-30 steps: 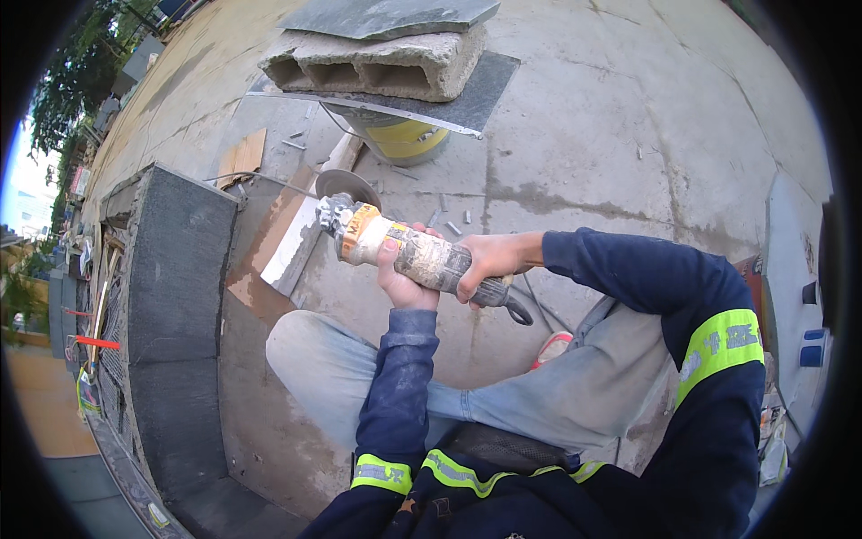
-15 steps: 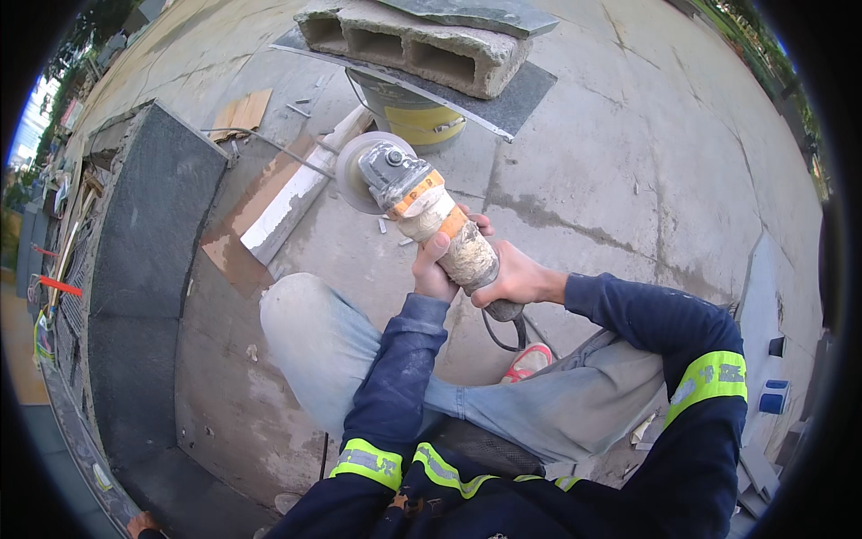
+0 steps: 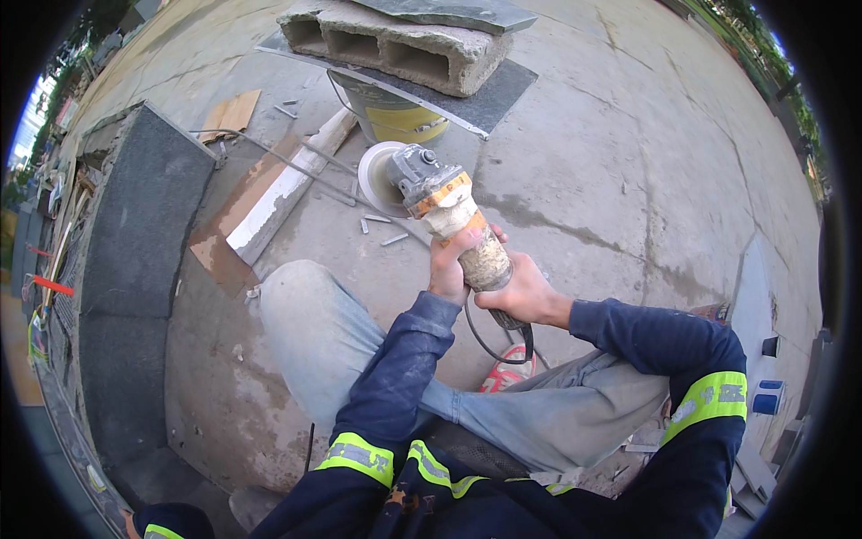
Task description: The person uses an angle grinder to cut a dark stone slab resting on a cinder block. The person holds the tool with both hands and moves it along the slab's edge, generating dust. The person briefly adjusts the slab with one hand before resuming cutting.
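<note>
An angle grinder [image 3: 486, 260], its tape-wrapped body coated in pale dust, is held in front of me above my crossed legs. My left hand [image 3: 449, 269] wraps its body just behind the orange-ringed gear head. Further back, my right hand [image 3: 530, 293] grips the rear of the body near the power cord [image 3: 489, 349]. The thin round disc [image 3: 378, 180] points up and left, held in the air apart from the slabs. Some of the fingers of both hands are hidden behind the tool.
A yellow-banded bucket [image 3: 404, 124] carries a dark slab [image 3: 505, 94] with a hollow concrete block [image 3: 467, 65] on it. A dark stone-faced wall [image 3: 135, 234] stands left. A white-painted board [image 3: 278, 198] lies on the ground. Another person's sleeve [image 3: 175, 521] shows at lower left.
The grinder has shifted right in view, with both hands still around it. My view has turned slightly, so the surroundings sit further left. More of the other person's sleeve shows at lower left.
</note>
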`<action>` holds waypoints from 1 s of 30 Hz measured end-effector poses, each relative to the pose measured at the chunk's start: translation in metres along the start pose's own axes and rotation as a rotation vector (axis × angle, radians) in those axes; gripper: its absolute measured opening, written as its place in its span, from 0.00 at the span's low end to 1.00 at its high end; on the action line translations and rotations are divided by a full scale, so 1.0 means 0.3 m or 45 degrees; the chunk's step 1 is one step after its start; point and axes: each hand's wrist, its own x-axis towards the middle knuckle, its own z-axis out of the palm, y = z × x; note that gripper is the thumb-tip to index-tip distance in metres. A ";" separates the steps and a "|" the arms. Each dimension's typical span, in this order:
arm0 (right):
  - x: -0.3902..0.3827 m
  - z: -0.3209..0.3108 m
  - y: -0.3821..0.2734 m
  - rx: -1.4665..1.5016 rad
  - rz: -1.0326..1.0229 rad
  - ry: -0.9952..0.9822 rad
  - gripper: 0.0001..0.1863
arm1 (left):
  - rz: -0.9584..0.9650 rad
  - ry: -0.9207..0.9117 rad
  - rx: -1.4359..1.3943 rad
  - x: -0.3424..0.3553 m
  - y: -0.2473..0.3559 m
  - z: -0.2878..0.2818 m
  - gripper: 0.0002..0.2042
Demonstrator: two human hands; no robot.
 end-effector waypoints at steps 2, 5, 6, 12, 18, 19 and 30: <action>-0.014 0.005 0.040 -0.017 -0.049 0.133 0.27 | -0.048 0.120 0.013 0.008 -0.015 0.029 0.19; -0.051 -0.016 0.066 -0.151 -0.125 0.276 0.27 | -0.105 0.396 0.047 0.007 -0.080 0.063 0.19; -0.061 -0.020 0.059 -0.222 -0.114 0.297 0.27 | -0.053 0.470 0.029 0.006 -0.116 0.065 0.19; -0.092 -0.007 0.067 -0.450 -0.040 0.498 0.30 | -0.019 0.532 -0.022 0.035 -0.183 0.075 0.19; -0.093 -0.015 0.057 -0.607 -0.030 0.576 0.33 | -0.052 0.258 -0.251 0.038 -0.185 0.076 0.23; -0.096 -0.017 0.054 -0.588 -0.063 0.584 0.33 | -0.059 0.227 -0.288 0.035 -0.185 0.076 0.24; -0.085 -0.051 0.033 -0.636 -0.019 0.504 0.37 | -0.065 0.140 -0.439 0.055 -0.180 0.074 0.23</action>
